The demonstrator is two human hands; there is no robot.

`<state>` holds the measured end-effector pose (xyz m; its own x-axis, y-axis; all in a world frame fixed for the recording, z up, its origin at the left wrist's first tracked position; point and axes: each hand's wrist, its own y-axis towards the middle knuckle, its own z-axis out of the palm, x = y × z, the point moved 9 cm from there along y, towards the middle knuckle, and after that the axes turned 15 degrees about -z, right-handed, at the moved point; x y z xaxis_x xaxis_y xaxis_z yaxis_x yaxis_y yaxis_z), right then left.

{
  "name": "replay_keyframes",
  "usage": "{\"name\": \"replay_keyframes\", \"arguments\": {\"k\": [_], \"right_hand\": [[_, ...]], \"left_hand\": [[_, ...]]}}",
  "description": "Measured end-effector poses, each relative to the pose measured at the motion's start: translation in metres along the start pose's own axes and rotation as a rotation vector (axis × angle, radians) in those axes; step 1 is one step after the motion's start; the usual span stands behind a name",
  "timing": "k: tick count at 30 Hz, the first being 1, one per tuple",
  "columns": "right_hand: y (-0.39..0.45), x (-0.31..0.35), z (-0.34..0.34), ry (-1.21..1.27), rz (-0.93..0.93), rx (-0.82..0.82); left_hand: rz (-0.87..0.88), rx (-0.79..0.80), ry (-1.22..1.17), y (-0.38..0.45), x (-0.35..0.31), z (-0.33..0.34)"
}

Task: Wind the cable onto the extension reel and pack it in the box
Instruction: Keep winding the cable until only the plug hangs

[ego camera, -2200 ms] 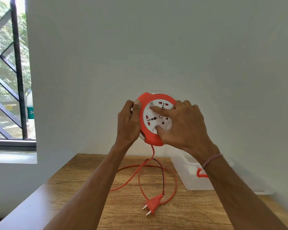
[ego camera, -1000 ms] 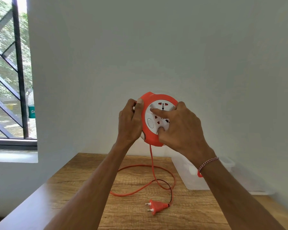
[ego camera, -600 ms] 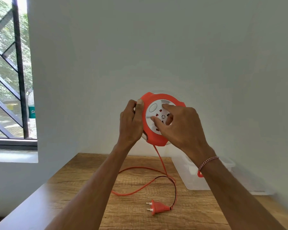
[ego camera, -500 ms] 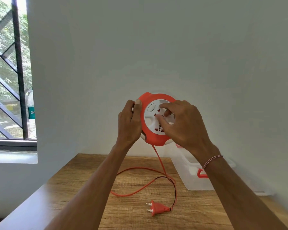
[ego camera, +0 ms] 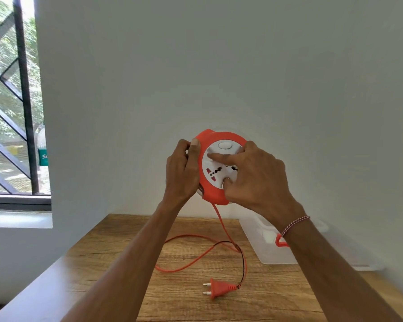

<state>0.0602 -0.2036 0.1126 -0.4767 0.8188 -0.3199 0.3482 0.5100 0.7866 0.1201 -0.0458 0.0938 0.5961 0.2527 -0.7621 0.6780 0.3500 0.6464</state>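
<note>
You hold the one orange reel [ego camera: 215, 169] up in the air above the table [ego camera: 116, 259], its white socket face toward you. Your left hand [ego camera: 182, 173] grips its left rim, fingers curled behind and thumb on the front edge. Your right hand [ego camera: 254, 177] pinches the white face, forefinger and thumb pressed into its recesses. One cable [ego camera: 189, 263] hangs down and loops across the table's middle, ending in one plug [ego camera: 219, 288] near the front edge. One clear box [ego camera: 261, 242] sits at the back right; something orange shows at its side, partly hidden by your wrist.
</note>
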Motion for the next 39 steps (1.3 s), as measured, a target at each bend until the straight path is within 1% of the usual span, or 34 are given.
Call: {"name": "replay_keyframes", "arguments": {"k": [2,4,6,7,10,13,17,20,22,25,28,31,36,39], "right_hand": [[-0.001,0.000,0.000,-0.017,0.038,-0.033],[-0.002,-0.004,-0.003,-0.016,0.098,-0.104],[-0.002,-0.008,-0.006,0.019,0.142,-0.172],[-0.001,-0.008,-0.004,0.038,0.148,-0.179],[0.001,-0.010,0.000,0.060,0.122,-0.147],[0.004,-0.009,-0.002,0.075,0.047,-0.126],[0.007,-0.007,-0.001,0.138,-0.061,-0.041],[0.009,-0.004,-0.004,0.133,-0.145,-0.044],[0.011,0.000,0.000,0.123,-0.172,0.015],[0.011,0.007,0.010,0.083,-0.166,0.132],[0.009,0.011,0.010,0.006,-0.163,0.161],[0.008,0.010,0.008,-0.038,-0.141,0.154],[0.004,0.006,0.006,-0.034,-0.116,0.093],[0.002,-0.004,0.004,-0.013,-0.025,0.038]], "left_hand": [[0.002,-0.007,0.004,-0.001,0.000,-0.001],[0.009,-0.011,0.009,-0.001,-0.001,-0.001],[0.017,-0.011,0.013,0.000,-0.002,-0.001],[0.019,-0.011,0.013,0.000,-0.002,-0.002],[0.025,-0.017,0.017,-0.001,-0.002,-0.002],[0.020,-0.023,0.004,0.001,-0.002,-0.004],[-0.019,-0.035,-0.038,0.008,0.002,-0.010],[-0.021,-0.032,-0.038,0.009,0.002,-0.012],[-0.019,-0.025,-0.030,0.007,0.002,-0.009],[0.001,-0.002,-0.038,0.003,0.000,-0.004],[0.015,0.016,-0.033,0.002,0.000,-0.001],[0.034,0.020,-0.013,0.002,0.001,-0.001],[0.040,0.018,0.011,0.000,0.000,0.000],[0.039,0.001,0.011,0.000,-0.001,-0.001]]}}
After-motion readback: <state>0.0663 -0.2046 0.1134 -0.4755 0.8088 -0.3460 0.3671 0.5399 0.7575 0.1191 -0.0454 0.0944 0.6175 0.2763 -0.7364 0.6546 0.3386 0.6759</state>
